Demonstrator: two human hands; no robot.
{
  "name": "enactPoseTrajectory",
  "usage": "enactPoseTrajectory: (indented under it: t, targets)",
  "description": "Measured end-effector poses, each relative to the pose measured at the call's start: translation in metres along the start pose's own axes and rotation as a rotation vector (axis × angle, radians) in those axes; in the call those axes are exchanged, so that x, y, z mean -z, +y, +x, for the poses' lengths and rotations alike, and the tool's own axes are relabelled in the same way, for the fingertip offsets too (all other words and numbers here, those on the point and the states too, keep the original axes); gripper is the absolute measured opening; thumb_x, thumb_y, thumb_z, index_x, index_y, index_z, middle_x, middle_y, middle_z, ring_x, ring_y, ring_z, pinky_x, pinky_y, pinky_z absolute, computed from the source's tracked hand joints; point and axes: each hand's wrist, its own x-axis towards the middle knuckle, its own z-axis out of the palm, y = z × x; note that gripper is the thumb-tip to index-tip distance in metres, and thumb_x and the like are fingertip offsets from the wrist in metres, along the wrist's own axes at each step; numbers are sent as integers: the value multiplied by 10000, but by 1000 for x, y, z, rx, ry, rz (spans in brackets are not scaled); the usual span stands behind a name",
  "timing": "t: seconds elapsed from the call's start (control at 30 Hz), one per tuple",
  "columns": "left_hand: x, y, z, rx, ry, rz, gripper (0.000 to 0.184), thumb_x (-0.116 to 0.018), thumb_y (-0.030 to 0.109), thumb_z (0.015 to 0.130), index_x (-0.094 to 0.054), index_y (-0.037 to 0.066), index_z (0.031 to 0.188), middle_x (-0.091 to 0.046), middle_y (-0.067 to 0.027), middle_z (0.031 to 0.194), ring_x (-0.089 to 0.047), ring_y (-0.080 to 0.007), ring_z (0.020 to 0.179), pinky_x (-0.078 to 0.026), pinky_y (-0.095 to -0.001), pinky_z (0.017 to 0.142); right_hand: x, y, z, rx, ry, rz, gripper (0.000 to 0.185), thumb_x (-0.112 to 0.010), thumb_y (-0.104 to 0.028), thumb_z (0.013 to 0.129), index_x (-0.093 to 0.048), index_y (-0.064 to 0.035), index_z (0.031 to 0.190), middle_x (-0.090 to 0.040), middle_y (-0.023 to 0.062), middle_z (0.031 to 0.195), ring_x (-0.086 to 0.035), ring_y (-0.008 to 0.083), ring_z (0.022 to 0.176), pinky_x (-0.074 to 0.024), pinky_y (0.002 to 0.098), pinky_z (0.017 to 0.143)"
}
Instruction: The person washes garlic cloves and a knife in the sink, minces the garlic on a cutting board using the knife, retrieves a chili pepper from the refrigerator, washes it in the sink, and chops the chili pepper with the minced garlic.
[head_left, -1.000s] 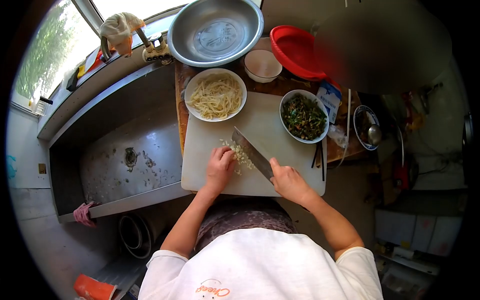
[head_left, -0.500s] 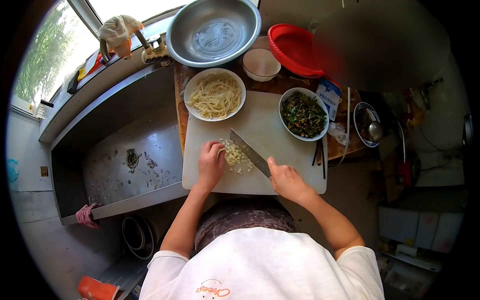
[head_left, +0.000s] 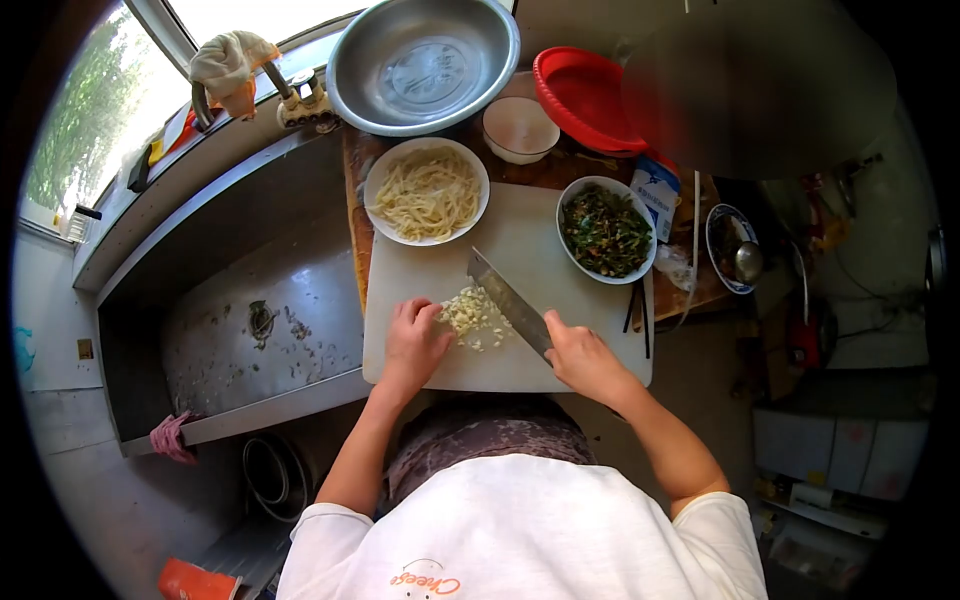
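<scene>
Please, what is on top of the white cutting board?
Pale chopped pieces lie between the left hand and the knife in the right hand. Bowls of pale strips and dark greens hide far corners of the board. What lies under hand or blade is covered.

A wide silver metal basin [head_left: 425,70] sits at the far-left corner of the brown wooden table [head_left: 354,212]; a red plastic basin [head_left: 585,102] lies farther right. A pink cloth [head_left: 172,438] hangs over the grey steel sink's near edge.

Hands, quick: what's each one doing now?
Left hand: loosely curled by the chopped pieces; can't tell if holding anything.
Right hand: closed on the cleaver.
</scene>
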Motion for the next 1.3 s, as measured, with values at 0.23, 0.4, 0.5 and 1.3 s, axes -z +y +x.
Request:
enactPoseTrajectory:
  t: [0.23, 0.4, 0.5, 1.3]
  targets:
    - [-30, 0, -7, 185, 16, -284, 336, -732, 46, 722, -573, 15, 1016, -557, -147, 1032, -565, -307, 918, -496, -382, 774, -32, 13, 2, 94, 54, 23, 332, -542, -5, 811, -379, 32, 1098, -602, 282, 692, -623, 435, 625, -497, 507, 575]
    - [-15, 40, 6, 79, 139, -13, 639, -816, 278, 682, -490, 18, 1166, -500, -172, 1131, -498, -342, 1019, -426, -432, 878, -13, -5, -8, -358, -157, 812, 463, -588, -29, 820, -360, 30, 1218, -579, 130, 655, -538, 172, 411, -419, 302, 340]
    - [-32, 36, 3, 26, 77, 43, 850, -814, 469, 626, -416, 47, 1247, -448, -163, 1176, -439, -346, 1049, -351, -457, 909, -19, 1, -13, -375, -206, 1009, 569, -602, -5, 804, -324, 9, 1300, -576, 102, 707, -489, 116, 373, -422, 254, 343]
    - [-24, 7, 24, 174, 127, -74, 95, -669, 127, 791, -596, 68, 797, -555, -75, 963, -518, -282, 918, -385, -414, 803, 11, 20, -26, 661, 485, -574, 166, -635, -64, 704, -624, -95, 867, -488, 30, 688, -498, 141, 528, -350, 275, 465]
